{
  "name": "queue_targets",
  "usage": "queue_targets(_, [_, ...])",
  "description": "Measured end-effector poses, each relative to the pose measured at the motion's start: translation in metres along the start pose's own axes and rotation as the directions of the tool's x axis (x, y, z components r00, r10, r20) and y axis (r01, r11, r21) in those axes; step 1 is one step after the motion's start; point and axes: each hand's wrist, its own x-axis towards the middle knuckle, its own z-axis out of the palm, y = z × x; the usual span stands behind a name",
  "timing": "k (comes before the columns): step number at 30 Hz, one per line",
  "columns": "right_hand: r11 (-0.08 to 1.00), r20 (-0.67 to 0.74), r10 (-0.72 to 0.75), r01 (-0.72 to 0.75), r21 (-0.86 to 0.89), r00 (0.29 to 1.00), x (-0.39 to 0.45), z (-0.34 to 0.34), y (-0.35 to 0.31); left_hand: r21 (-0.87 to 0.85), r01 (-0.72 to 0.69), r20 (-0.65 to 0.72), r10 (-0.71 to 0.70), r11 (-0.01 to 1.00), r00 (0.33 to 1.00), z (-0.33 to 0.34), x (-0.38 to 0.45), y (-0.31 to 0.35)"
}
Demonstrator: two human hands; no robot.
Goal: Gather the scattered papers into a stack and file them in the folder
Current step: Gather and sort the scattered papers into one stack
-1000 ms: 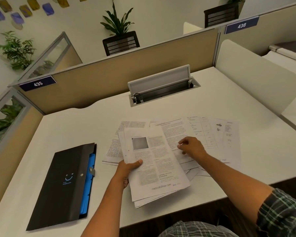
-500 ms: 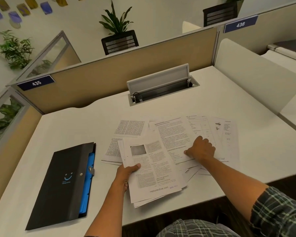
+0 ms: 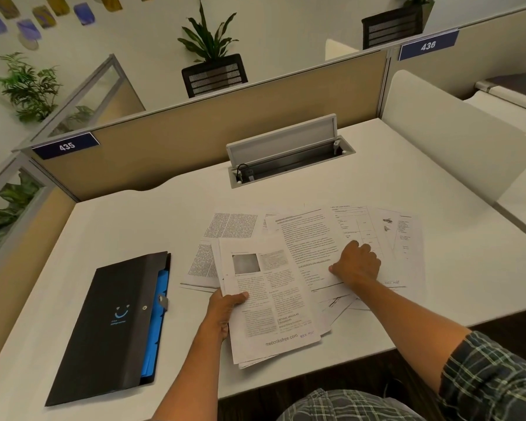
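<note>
My left hand (image 3: 223, 311) grips the left edge of a small stack of printed papers (image 3: 271, 302), thumb on the top sheet, near the desk's front edge. My right hand (image 3: 357, 265) rests with curled fingers on a text sheet (image 3: 308, 238) among the scattered papers (image 3: 398, 238) spread to the right and behind the stack. More sheets (image 3: 231, 224) lie behind and left of the stack. A black folder (image 3: 113, 326) with blue dividers showing along its right edge lies shut on the desk's left side.
The white desk (image 3: 134, 226) has an open cable tray (image 3: 289, 161) at the back, beige partitions behind and left, and a white divider panel (image 3: 456, 132) on the right. The front desk edge runs just below the stack.
My right hand moved right and a little away from me across the scattered sheets, onto the text sheet. The stack in my left hand shifted slightly towards me.
</note>
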Motion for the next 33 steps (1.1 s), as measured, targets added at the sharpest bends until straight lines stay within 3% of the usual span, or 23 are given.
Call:
queue_targets(15, [1.0, -0.057, 0.022, -0.021, 0.003, 0.998, -0.013, 0.013, 0.001, 0.009, 0.022, -0.009, -0.022, 1.0, 1.0, -0.002, 0.003, -0.006])
queue_targets(22, [0.983, 0.006, 0.091, -0.091, 0.16, 0.996, -0.007, 0.008, 0.0, 0.022, 0.019, -0.017, -0.018, 1.0, 1.0, -0.002, 0.005, -0.009])
queue_targets(26, [0.923, 0.033, 0.094, -0.099, 0.371, 0.995, 0.0, 0.006, 0.003, 0.026, 0.01, -0.005, -0.01, 1.0, 1.0, -0.001, 0.003, -0.008])
queue_targets(29, [0.882, -0.015, 0.055, -0.042, 0.469, 0.998, 0.001, 0.004, 0.009, 0.029, 0.012, -0.009, -0.012, 0.999, 1.0, -0.001, 0.002, -0.008])
queue_targets(33, [0.892, -0.108, 0.029, 0.023, 0.452, 0.994, 0.005, -0.007, 0.011, 0.042, 0.021, -0.017, -0.02, 0.999, 1.0, -0.001, 0.001, -0.007])
